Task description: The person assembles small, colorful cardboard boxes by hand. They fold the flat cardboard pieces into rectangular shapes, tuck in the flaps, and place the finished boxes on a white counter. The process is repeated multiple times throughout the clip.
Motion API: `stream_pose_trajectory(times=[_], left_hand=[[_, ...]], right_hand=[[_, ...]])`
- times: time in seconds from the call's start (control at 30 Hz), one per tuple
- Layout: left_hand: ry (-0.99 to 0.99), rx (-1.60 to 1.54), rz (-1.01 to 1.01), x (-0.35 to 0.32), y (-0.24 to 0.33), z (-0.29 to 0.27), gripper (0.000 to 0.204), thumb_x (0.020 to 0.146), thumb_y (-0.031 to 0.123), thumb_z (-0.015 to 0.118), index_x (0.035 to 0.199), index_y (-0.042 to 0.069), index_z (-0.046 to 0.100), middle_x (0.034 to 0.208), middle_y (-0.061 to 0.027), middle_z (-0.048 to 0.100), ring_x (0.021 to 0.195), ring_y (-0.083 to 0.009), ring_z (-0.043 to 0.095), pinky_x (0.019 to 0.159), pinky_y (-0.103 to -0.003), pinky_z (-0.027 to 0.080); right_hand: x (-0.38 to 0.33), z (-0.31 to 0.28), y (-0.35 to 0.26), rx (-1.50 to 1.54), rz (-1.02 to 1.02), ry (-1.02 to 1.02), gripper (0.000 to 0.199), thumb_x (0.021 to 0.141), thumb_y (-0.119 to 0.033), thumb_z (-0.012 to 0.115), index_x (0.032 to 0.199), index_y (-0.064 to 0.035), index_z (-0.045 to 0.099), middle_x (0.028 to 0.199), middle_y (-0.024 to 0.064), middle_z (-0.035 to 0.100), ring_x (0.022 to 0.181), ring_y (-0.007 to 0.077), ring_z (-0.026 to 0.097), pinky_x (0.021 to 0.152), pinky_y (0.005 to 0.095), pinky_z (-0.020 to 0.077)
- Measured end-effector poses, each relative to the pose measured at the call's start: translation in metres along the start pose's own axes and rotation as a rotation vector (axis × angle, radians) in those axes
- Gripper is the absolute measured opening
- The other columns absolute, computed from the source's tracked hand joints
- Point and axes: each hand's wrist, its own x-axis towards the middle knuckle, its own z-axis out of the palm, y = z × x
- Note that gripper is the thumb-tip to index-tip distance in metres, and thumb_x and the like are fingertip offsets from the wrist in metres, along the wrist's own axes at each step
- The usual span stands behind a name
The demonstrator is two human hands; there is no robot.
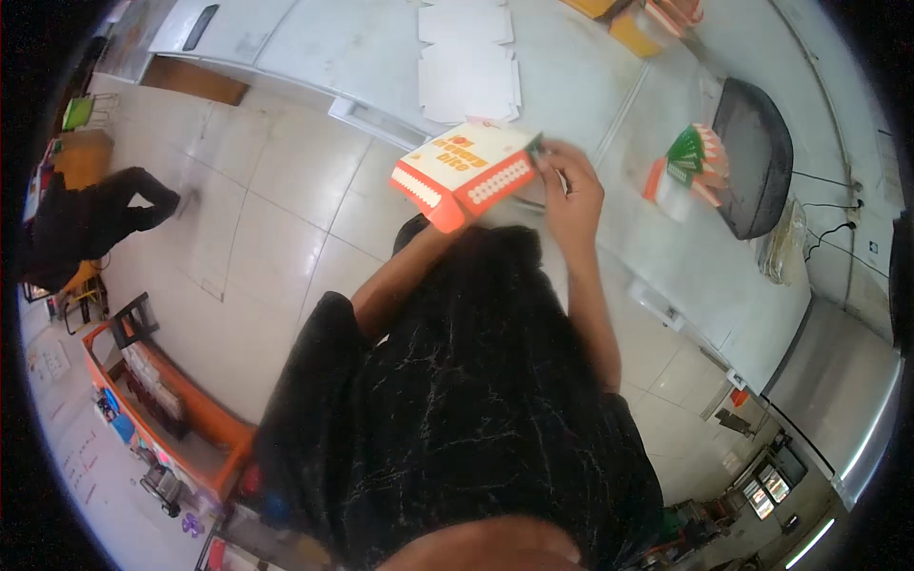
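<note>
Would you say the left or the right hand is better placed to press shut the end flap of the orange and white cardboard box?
Probably the right hand: it already touches the orange and white cardboard box at its end; the left is hidden beneath.

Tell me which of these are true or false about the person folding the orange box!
1. The right hand holds one end of the orange and white box. True.
2. The box lies flat on the floor. False: it is held up in the air, in front of the white counter.
3. Flat white cardboard blanks lie on the counter. True.
4. The round black pan is on the floor. False: it sits on the counter.
5. The left hand is plainly seen. False: the box hides it.
</note>
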Motion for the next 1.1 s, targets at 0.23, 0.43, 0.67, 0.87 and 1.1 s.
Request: stream_pose_trajectory(times=[0.23,0.43,0.67,0.87,1.1], left_hand=[[-0.024,0.002,-0.007,-0.002,-0.001,0.000,0.044,0.089,0.016,0.067,0.129,0.005,0.053,0.129,-0.0110,0.056,0.119,-0.0248,0.053,0.098,-0.038,0.044],[-0.036,0.012,-0.010,-0.002,0.004,-0.002,0.042,0.090,0.015,0.066,0.128,0.004,0.054,0.129,-0.0117,0.056,0.119,-0.0259,0.053,0.098,-0.039,0.044],[-0.010,-0.064,-0.090,0.018,0.021,0.006,0.037,0.080,0.004,0.067,0.117,0.004,0.062,0.106,-0.0119,0.064,0.093,-0.0206,0.062,0.077,-0.034,0.051],[-0.107,0.498,0.285,0.013,0.036,0.002,0.030,0.089,0.015,0.062,0.116,0.001,0.062,0.099,-0.0085,0.062,0.090,-0.0199,0.062,0.077,-0.033,0.051],[-0.143,-0.514,-0.280,0.030,0.069,-0.035,0.033,0.094,0.011,0.059,0.122,-0.007,0.056,0.115,-0.0128,0.063,0.101,-0.0189,0.062,0.087,-0.031,0.052]], right_hand=[[-0.004,0.011,0.006,0.325,0.148,0.061,0.012,0.086,0.001,0.065,0.098,0.0025,0.067,0.117,0.0173,0.064,0.108,0.0273,0.062,0.095,0.0351,0.0487],[-0.008,0.021,0.008,0.167,-0.049,0.052,0.017,0.088,0.002,0.061,0.104,0.0045,0.064,0.126,0.0184,0.058,0.117,0.0283,0.057,0.097,0.0364,0.0487],[-0.002,0.029,-0.018,0.092,0.012,0.120,0.033,0.090,-0.005,0.060,0.122,0.0003,0.057,0.134,0.0169,0.048,0.117,0.0344,0.054,0.097,0.0414,0.0462],[0.021,0.009,-0.023,-0.456,-0.408,0.238,0.035,0.081,-0.006,0.067,0.116,-0.0039,0.063,0.117,0.0118,0.055,0.101,0.0283,0.057,0.081,0.0382,0.0479],[0.019,0.013,-0.019,-0.597,-0.410,0.135,0.043,0.073,0.003,0.068,0.115,-0.0026,0.063,0.098,0.0089,0.052,0.084,0.0253,0.057,0.071,0.0344,0.0495]])
